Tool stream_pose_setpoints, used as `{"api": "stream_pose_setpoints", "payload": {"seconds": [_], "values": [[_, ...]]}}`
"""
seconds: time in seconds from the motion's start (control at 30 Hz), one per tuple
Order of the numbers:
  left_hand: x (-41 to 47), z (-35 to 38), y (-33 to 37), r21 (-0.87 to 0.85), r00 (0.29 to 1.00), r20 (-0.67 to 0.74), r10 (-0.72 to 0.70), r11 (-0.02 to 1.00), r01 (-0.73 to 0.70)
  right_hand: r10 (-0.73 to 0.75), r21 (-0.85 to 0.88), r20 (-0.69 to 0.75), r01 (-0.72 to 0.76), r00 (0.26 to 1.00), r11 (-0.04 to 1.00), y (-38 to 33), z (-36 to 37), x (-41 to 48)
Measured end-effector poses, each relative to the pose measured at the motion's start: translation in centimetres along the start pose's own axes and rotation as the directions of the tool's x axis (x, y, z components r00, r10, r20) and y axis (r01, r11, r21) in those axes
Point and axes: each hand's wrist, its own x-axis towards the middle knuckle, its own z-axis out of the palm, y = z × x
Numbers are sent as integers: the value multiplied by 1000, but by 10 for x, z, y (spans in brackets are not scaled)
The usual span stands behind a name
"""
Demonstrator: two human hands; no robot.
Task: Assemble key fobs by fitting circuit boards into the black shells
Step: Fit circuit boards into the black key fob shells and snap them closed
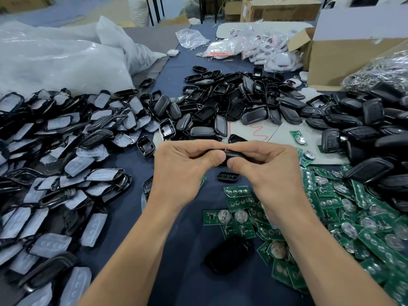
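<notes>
Black fob [229, 255] flat on blue cloth [187, 261], nearest, below the held shell [234, 154]. Circuit boards [331, 217] heaped to that shell's lower right. Left hand [183, 171] and right hand [269, 171] each pinch the shell's ends, fingers curled, above the cloth. Beyond the shell: empty shells [231, 96] piled; cardboard box [344, 58] farther right.

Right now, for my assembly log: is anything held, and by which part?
The left hand and right hand pinch one black shell between thumb and fingers, each at its end.
</notes>
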Motion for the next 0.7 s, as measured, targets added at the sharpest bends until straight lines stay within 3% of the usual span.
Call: {"api": "stream_pose_setpoints", "payload": {"seconds": [0.23, 0.4, 0.57, 0.7], "values": [[3, -3, -3, -64, 992, -16, -121, 991, 120, -27, -23, -54, 26, 998, 999, 1, -1, 1], [4, -2, -4, -36, 997, -16, -77, 996, 77, -10, -253, -49, -2, 999, 968, 1, 0, 0], [0, 5, -6, -94, 989, 42, -142, 985, 146, 168, 134, 50, -174, 984, 976, -1, 6, -4], [-3, 14, -6, -121, 986, 7, -169, 978, 169, 247, 198, 99, -262, 964, 944, -4, 8, -6]]}}
